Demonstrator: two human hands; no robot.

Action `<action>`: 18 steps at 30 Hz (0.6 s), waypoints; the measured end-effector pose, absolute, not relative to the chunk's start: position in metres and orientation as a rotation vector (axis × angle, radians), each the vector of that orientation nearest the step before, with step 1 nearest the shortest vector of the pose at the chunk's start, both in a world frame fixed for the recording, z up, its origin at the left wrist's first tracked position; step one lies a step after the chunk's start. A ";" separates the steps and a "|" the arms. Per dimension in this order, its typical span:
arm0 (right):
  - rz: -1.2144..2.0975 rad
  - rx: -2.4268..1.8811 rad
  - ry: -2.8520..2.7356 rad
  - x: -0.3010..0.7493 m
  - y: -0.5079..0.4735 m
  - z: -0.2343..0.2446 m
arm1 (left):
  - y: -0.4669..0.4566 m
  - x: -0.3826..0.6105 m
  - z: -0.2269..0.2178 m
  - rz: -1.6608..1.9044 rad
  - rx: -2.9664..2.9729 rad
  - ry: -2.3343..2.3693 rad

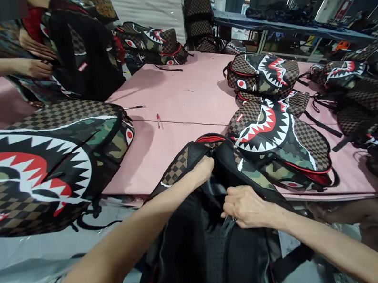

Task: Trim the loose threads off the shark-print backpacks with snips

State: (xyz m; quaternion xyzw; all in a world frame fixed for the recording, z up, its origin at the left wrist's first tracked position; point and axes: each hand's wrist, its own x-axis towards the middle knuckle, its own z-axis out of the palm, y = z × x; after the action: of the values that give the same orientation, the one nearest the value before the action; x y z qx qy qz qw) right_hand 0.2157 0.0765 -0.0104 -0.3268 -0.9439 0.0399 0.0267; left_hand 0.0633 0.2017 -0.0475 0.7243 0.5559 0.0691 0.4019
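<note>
A black backpack [190,257] with checkered and camouflage sides leans against the table edge in front of me, its back panel facing me. My left hand [204,170] is closed on the backpack's upper edge, near the red-lined opening. Lower and to the right, my right hand [245,207] is closed in a pinch at the back panel. A small greyish piece shows below its fingertips; whether it is a zip pull or a tool I cannot tell. Just beyond my right hand lies a shark-mouth backpack [262,124], its red-edged side pocket gaping.
On the pink table [186,81] lie a large shark-mouth backpack [49,155] at left, a small red-and-clear item [159,121] and a thin dark tool [135,107]. Another person's hand [35,68] works on a dark backpack [82,48]. More backpacks [365,92] crowd the right.
</note>
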 end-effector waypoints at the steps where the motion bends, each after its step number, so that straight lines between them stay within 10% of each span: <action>1: 0.125 -1.019 -2.900 0.221 0.075 -0.012 | 0.200 0.062 -0.050 0.141 1.841 1.411; 18: 0.408 -1.233 -2.649 0.263 0.098 -0.057 | 0.173 0.064 -0.070 -0.220 2.461 1.047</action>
State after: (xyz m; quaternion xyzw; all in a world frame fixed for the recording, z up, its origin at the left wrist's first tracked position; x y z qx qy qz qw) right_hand 0.2626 0.0984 -0.0572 -0.4161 -0.8937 0.1378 0.0956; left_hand 0.0636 0.1727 -0.0700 0.8931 0.3799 -0.0799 0.2273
